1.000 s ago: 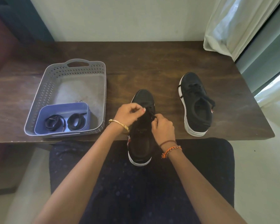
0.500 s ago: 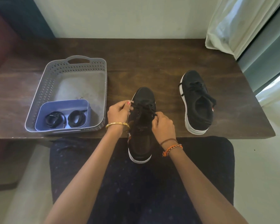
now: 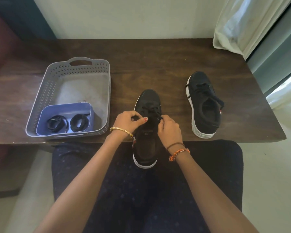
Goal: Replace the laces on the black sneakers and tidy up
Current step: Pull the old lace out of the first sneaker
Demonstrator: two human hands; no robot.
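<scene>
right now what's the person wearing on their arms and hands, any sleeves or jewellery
Both forearms are bare, with no sleeves in view. The left hand has a thin gold bangle at the wrist and a pink-red painted thumbnail. The right hand has two bands at the wrist: a thin dark brown band and, below it, a braided orange and dark thread bracelet. No rings show.

basket [image 3: 106,91] left – laces [image 3: 66,122] in tub [image 3: 64,107] | sneakers [image 3: 147,101] right
</scene>
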